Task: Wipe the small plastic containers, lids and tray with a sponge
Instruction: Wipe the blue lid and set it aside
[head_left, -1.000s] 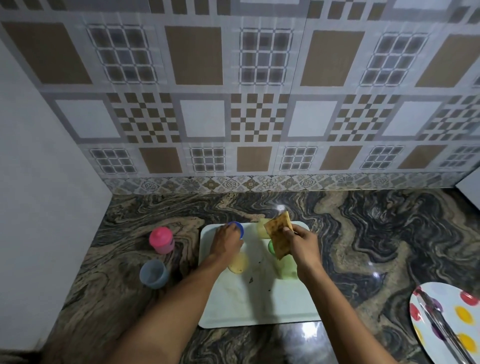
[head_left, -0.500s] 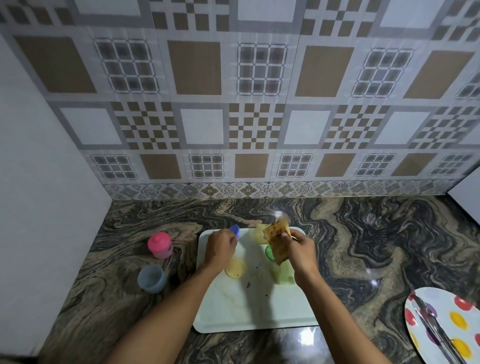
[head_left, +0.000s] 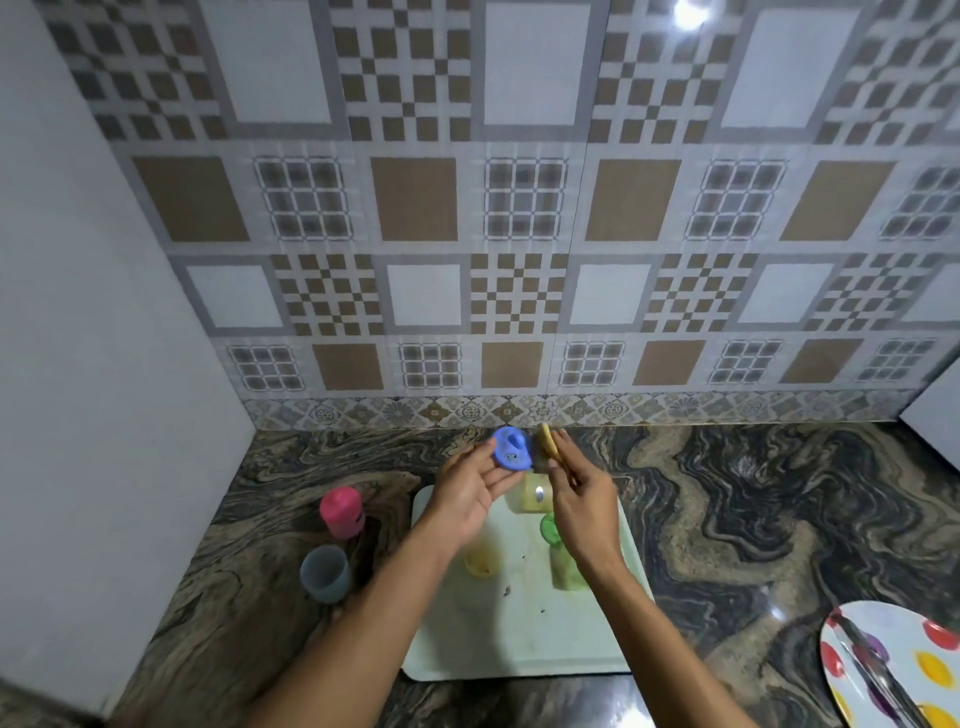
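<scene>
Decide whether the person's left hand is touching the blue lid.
Touching. The head view shows the left hand holding the blue lid, with its fingertips against the lid's edge.

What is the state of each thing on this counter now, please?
blue lid: held up in left hand, dark specks on it
sponge: pinched in right hand, beside the blue lid
pink container: upright, lid on
grey container: upright, open
tray: lying flat, dark specks on it

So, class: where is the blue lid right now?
In the head view, centre, the blue lid is held up by the left hand, just left of the sponge in the right hand.
</scene>
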